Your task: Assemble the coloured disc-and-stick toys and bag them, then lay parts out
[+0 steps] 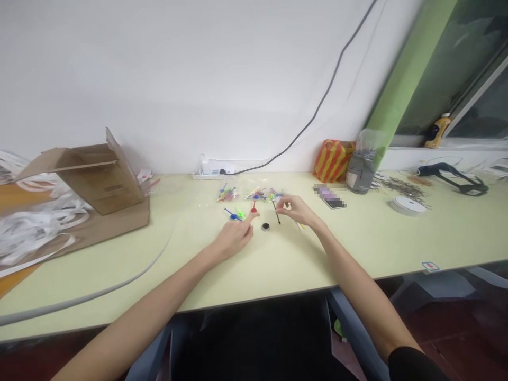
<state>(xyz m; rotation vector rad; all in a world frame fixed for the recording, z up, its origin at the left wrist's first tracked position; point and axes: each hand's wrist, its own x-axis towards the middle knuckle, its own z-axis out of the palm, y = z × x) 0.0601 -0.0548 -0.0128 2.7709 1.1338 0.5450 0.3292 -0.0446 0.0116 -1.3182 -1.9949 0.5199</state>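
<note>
Where the pale yellow-green tabletop (257, 286) begins at far left: a tangled heap of flat white strips (35, 225) lies against brown cardboard.
Box: an open brown cardboard box (105, 196) with raised flaps stands on the flat cardboard.
Cables: a thick grey cable (99, 293) curves over the near left of the tabletop; farther back, a thin dark cable (317, 111) runs from the white power strip (206, 173) up the wall.
Pieces beyond the left hand: a blue plastic piece with a thin stem (233, 217) lies next to a bright green plastic piece (241, 214).
Left hand (235, 238): forefinger extended to the round end of a small red plastic piece with a thin stem (254, 209), other fingers curled; whether it grips or only touches, I cannot tell.
Behind the hands: small clear plastic bags of multicoloured pieces (228, 194) lie in a row.
Between the hands: a small round black-and-silver object (265, 227) sits on the tabletop.
Right hand (296, 209): thumb and forefinger pinched on a slim black stick with a pointed end (278, 218), which slants downward.
Farther right: a red-and-yellow striped bag (331, 161), a grey container with a clear plastic top (359, 172), then a round white spool (408, 205) and a black curved frame (452, 177).
</note>
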